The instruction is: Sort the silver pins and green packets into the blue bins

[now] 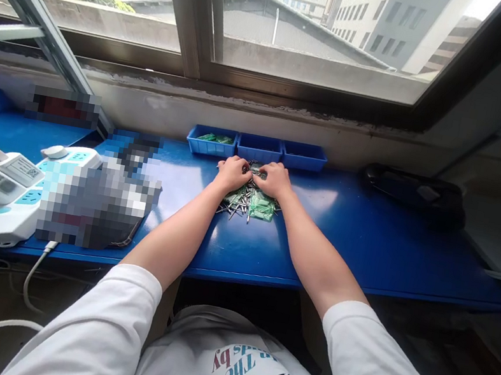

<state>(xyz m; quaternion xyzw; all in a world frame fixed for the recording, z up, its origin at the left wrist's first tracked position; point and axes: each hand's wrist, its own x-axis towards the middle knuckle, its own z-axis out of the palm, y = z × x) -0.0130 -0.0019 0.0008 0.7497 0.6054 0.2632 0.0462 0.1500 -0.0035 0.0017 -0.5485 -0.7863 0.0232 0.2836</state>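
Observation:
My left hand [233,173] and my right hand [274,180] are close together over a loose pile of thin metal pieces [241,202], pin- or screw-like, on the blue table. Both hands have their fingers curled down into the far part of the pile, with the thumbs pointing inward. What the fingertips pinch is hidden and too small to make out. A green plastic packet [261,207] lies on the near right of the pile, and more green plastic shows below my left hand.
Behind the pile stand three joined blue bins: the left bin [210,147] holds green packets, the middle bin [259,153] and right bin [303,161] dark contents. A white power strip [12,220] with chargers sits left, a black case [411,193] right. A window is behind.

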